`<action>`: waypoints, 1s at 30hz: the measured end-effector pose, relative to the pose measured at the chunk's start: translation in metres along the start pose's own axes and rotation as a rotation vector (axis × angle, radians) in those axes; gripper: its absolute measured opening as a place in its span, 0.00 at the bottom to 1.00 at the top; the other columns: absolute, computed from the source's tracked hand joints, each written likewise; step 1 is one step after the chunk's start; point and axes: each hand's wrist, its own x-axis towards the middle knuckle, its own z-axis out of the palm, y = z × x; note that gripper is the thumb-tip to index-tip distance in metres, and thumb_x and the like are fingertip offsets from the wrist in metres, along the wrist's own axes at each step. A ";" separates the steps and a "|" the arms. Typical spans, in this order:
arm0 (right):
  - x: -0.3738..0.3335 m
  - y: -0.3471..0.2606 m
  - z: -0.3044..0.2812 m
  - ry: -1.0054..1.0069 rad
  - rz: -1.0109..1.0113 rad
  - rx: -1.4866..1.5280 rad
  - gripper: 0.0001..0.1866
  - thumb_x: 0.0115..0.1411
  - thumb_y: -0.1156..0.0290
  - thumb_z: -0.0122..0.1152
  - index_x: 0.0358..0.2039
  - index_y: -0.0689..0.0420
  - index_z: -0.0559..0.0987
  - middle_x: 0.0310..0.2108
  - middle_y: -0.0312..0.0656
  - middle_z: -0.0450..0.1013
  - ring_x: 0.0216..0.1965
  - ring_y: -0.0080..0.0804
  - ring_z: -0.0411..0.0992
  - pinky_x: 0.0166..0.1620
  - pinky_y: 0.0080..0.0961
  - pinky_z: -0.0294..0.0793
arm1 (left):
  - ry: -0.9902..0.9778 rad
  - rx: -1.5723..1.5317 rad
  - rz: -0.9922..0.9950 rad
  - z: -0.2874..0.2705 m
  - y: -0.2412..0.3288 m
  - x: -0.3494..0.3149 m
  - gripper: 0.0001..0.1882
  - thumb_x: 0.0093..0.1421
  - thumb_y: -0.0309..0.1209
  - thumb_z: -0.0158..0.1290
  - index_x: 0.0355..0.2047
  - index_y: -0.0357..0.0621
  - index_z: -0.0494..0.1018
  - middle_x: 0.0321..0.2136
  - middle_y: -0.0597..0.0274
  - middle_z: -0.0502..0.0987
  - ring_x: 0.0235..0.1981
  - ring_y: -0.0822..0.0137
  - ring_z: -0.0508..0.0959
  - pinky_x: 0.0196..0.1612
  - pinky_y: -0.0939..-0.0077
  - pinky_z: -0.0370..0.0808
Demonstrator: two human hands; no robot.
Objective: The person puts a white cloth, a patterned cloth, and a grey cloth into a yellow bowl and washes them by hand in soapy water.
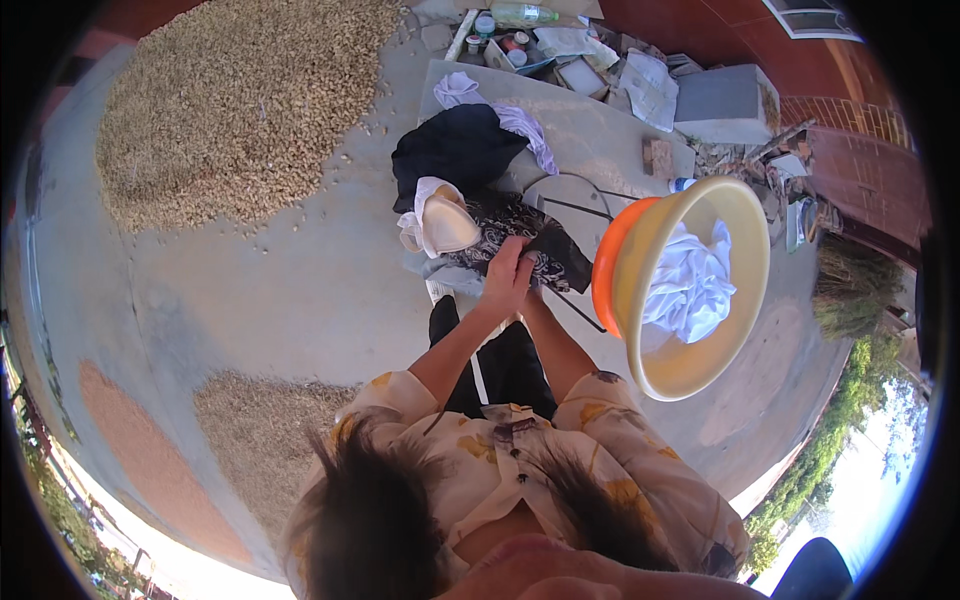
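Note:
My left hand (507, 280) is closed on a black garment with a white swirl pattern (500, 222). Close beside it, my right hand (529, 284) also grips the same garment; the left hand hides much of it. To the left of the patterned garment lies a pale beige bra cup (446, 224) with white cloth around it. A plain black garment (455, 150) is heaped just beyond. Lavender cloth (527, 135) trails from behind that heap.
At my right, a cream basin (752, 230) with white cloth (690, 285) stands with an orange basin (604, 270) against it. Dark metal stand legs (580, 312) show beside them. A big tan heap (240, 110) covers the far left ground; bricks, boxes and clutter (585, 75) line the back.

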 end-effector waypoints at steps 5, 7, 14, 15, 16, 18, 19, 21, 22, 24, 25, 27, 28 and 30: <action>0.052 0.037 -0.017 0.141 0.046 -0.219 0.30 0.58 0.57 0.65 0.59 0.46 0.65 0.50 0.33 0.71 0.49 0.24 0.72 0.49 0.24 0.74 | 0.411 0.711 0.100 -0.089 -0.107 0.058 0.26 0.59 0.44 0.58 0.53 0.44 0.72 0.63 0.43 0.60 0.61 0.38 0.61 0.61 0.52 0.61; 0.063 0.038 -0.018 0.378 0.154 -0.237 0.25 0.57 0.57 0.66 0.52 0.53 0.72 0.46 0.34 0.74 0.44 0.22 0.73 0.45 0.20 0.74 | 0.496 0.585 -0.212 -0.096 -0.176 0.068 0.26 0.57 0.45 0.58 0.52 0.46 0.73 0.59 0.44 0.66 0.59 0.41 0.66 0.59 0.55 0.64; 0.020 -0.002 0.026 0.225 -0.028 -0.591 0.15 0.61 0.57 0.63 0.34 0.57 0.79 0.34 0.30 0.75 0.34 0.17 0.69 0.41 0.19 0.69 | 0.448 0.092 -0.327 -0.084 -0.231 0.055 0.14 0.60 0.33 0.55 0.45 0.42 0.78 0.35 0.54 0.82 0.38 0.58 0.82 0.42 0.67 0.75; 0.018 -0.009 0.035 0.215 -0.067 -0.523 0.15 0.62 0.57 0.63 0.34 0.57 0.79 0.34 0.29 0.75 0.34 0.17 0.69 0.41 0.19 0.69 | 0.466 0.006 -0.287 -0.085 -0.196 0.055 0.13 0.61 0.32 0.54 0.45 0.41 0.78 0.35 0.56 0.82 0.37 0.62 0.81 0.41 0.68 0.75; 0.009 -0.023 0.057 0.194 -0.094 -0.453 0.14 0.62 0.57 0.62 0.34 0.57 0.79 0.34 0.29 0.75 0.34 0.17 0.69 0.41 0.19 0.69 | 0.493 -0.070 -0.249 -0.090 -0.170 0.052 0.13 0.61 0.30 0.54 0.45 0.40 0.77 0.35 0.58 0.83 0.37 0.66 0.81 0.40 0.70 0.75; -0.014 -0.054 0.093 0.129 -0.154 -0.378 0.14 0.63 0.57 0.62 0.33 0.56 0.79 0.34 0.28 0.75 0.35 0.16 0.70 0.41 0.19 0.69 | 0.495 -0.283 -0.201 -0.111 -0.159 0.041 0.12 0.65 0.28 0.51 0.47 0.40 0.76 0.40 0.64 0.80 0.41 0.72 0.77 0.46 0.75 0.72; -0.019 -0.068 0.106 0.102 -0.197 -0.367 0.14 0.63 0.57 0.62 0.33 0.56 0.79 0.35 0.28 0.75 0.36 0.16 0.70 0.42 0.19 0.69 | 0.488 -0.342 -0.191 -0.124 -0.114 0.035 0.13 0.66 0.28 0.50 0.49 0.40 0.75 0.43 0.64 0.79 0.44 0.72 0.77 0.48 0.75 0.71; -0.044 -0.107 0.149 0.018 -0.240 -0.261 0.12 0.64 0.58 0.61 0.33 0.54 0.79 0.35 0.28 0.76 0.37 0.16 0.71 0.42 0.20 0.69 | 0.509 -0.428 -0.148 -0.154 -0.059 0.017 0.14 0.67 0.29 0.49 0.52 0.40 0.73 0.47 0.63 0.77 0.49 0.70 0.75 0.52 0.74 0.70; -0.060 -0.134 0.178 -0.036 -0.249 -0.166 0.11 0.64 0.59 0.61 0.33 0.53 0.79 0.35 0.29 0.76 0.37 0.16 0.71 0.43 0.20 0.69 | 0.529 -0.462 -0.107 -0.174 -0.042 0.010 0.15 0.67 0.30 0.49 0.53 0.40 0.71 0.48 0.62 0.76 0.50 0.69 0.75 0.54 0.72 0.70; -0.092 -0.184 0.221 -0.198 -0.275 0.004 0.09 0.66 0.62 0.57 0.34 0.52 0.79 0.37 0.30 0.77 0.38 0.19 0.73 0.42 0.23 0.70 | 0.617 -0.662 -0.058 -0.202 0.030 -0.006 0.18 0.68 0.31 0.48 0.56 0.40 0.68 0.51 0.59 0.74 0.52 0.66 0.73 0.54 0.69 0.70; -0.109 -0.211 0.240 -0.337 -0.229 0.095 0.09 0.67 0.63 0.56 0.38 0.54 0.79 0.39 0.33 0.77 0.40 0.23 0.74 0.44 0.26 0.71 | 0.595 -0.701 0.000 -0.219 0.060 -0.015 0.19 0.68 0.31 0.47 0.58 0.40 0.66 0.52 0.58 0.72 0.53 0.64 0.72 0.55 0.66 0.70; -0.141 -0.265 0.272 -0.619 -0.153 0.193 0.12 0.67 0.65 0.55 0.45 0.57 0.77 0.44 0.39 0.77 0.44 0.29 0.75 0.48 0.32 0.72 | 0.540 -0.864 0.088 -0.268 0.077 -0.045 0.21 0.68 0.33 0.46 0.59 0.40 0.64 0.54 0.57 0.72 0.54 0.61 0.72 0.57 0.62 0.70; -0.154 -0.292 0.286 -0.760 -0.132 0.198 0.14 0.66 0.65 0.55 0.48 0.58 0.76 0.46 0.41 0.76 0.46 0.32 0.74 0.50 0.35 0.72 | 0.493 -0.990 0.122 -0.298 0.060 -0.063 0.22 0.67 0.33 0.46 0.59 0.39 0.63 0.54 0.56 0.72 0.53 0.61 0.73 0.57 0.62 0.71; -0.148 -0.315 0.291 -0.903 -0.026 0.278 0.18 0.66 0.68 0.52 0.52 0.65 0.73 0.46 0.46 0.77 0.44 0.40 0.77 0.47 0.38 0.74 | 0.444 -0.777 0.046 -0.333 0.027 -0.074 0.23 0.67 0.35 0.46 0.59 0.39 0.64 0.53 0.55 0.73 0.51 0.60 0.75 0.55 0.61 0.72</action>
